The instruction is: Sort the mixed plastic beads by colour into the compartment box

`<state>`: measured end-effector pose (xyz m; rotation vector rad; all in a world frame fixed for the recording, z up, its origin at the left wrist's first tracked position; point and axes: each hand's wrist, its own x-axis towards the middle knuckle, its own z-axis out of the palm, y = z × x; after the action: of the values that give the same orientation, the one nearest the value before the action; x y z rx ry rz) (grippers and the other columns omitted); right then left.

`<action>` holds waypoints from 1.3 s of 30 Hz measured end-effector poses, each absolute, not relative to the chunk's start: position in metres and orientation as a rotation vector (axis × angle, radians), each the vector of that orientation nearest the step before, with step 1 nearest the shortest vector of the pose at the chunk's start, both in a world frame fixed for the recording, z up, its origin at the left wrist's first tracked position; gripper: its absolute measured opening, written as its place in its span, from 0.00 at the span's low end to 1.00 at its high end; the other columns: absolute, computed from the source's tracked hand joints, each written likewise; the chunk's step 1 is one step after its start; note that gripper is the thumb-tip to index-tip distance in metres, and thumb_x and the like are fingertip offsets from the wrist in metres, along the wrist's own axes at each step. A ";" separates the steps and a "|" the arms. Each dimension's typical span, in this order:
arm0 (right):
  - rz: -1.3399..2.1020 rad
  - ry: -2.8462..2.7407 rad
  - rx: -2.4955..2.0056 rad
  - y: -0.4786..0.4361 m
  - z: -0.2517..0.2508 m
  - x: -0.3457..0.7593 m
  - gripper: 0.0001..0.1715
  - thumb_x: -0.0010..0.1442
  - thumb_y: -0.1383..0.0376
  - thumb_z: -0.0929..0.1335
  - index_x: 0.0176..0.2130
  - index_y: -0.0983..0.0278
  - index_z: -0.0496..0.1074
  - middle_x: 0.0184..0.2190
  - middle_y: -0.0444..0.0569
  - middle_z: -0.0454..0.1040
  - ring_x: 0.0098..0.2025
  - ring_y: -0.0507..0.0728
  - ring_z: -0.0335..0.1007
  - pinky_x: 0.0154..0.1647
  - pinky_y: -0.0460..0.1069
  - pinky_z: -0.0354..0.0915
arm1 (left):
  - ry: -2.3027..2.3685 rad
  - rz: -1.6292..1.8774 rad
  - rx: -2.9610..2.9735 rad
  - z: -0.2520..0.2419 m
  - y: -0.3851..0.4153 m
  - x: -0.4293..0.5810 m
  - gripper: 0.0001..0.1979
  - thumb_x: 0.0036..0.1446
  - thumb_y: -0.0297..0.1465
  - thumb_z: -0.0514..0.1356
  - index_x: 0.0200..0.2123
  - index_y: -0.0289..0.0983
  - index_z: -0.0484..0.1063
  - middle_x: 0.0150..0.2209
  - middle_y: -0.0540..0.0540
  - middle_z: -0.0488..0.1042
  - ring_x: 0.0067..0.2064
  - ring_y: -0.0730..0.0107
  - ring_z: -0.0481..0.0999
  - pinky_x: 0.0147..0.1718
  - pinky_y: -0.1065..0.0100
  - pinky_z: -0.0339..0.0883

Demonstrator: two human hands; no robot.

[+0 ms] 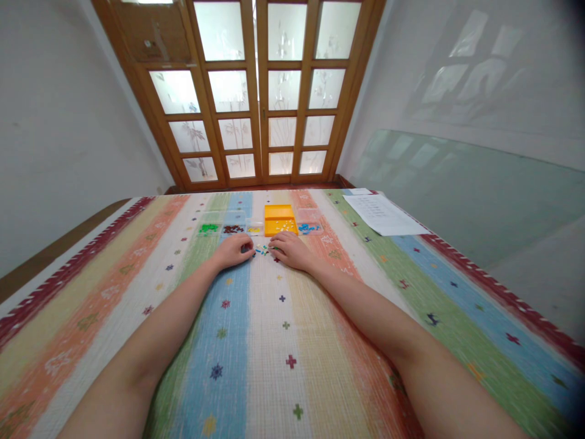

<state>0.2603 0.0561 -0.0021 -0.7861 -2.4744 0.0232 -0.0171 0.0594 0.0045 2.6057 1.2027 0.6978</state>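
Between my hands a loose pile of tiny coloured pieces (262, 250), white, blue, green and dark, lies on the striped tablecloth (269, 341). My left hand (234, 251) is at the left edge of the pile. Its fingers curl in toward the thumb, around a dark spot too small to name. At the pile's right edge rests my right hand (292, 250), fingers stretched toward the pieces and fingertips low on the cloth. Just beyond, a yellow box (279, 211) stands with its lid raised; small white pieces lie inside it.
Clear lidded boxes sit in the same row: one with green pieces (209, 228), one with dark brown pieces (233, 229), a small one with yellow pieces (254, 230), and one with blue pieces (309, 228). A printed paper sheet (384, 213) lies at the far right. Wooden glazed doors (260, 91) stand behind the table.
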 end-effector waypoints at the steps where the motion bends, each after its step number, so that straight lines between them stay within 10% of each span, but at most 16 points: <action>1: 0.017 -2.474 -0.786 0.056 -0.002 0.260 0.11 0.70 0.63 0.67 0.48 0.61 0.79 0.49 0.54 0.78 0.53 0.61 0.70 0.57 0.58 0.64 | 1.164 0.677 2.635 0.005 0.058 -0.014 0.07 0.59 0.36 0.62 0.37 0.39 0.76 0.37 0.46 0.76 0.40 0.63 0.74 0.42 0.64 0.66; 26: 0.049 -2.486 -0.802 0.056 -0.002 0.261 0.11 0.69 0.64 0.68 0.48 0.61 0.79 0.49 0.53 0.78 0.53 0.61 0.70 0.57 0.57 0.64 | 1.153 0.673 2.631 0.001 0.061 -0.012 0.09 0.65 0.35 0.59 0.40 0.41 0.79 0.41 0.44 0.77 0.47 0.59 0.74 0.50 0.60 0.66; 39: 0.058 -2.495 -0.798 0.055 0.000 0.261 0.12 0.70 0.64 0.67 0.48 0.62 0.79 0.49 0.54 0.78 0.54 0.60 0.70 0.57 0.57 0.64 | 1.613 1.100 2.118 -0.002 0.072 -0.027 0.12 0.65 0.38 0.56 0.43 0.40 0.76 0.32 0.48 0.77 0.33 0.66 0.73 0.35 0.67 0.64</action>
<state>0.2609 0.0551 0.0003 -0.7978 -2.4946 0.0581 -0.0268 0.0720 -0.0020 2.1176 1.6132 1.1001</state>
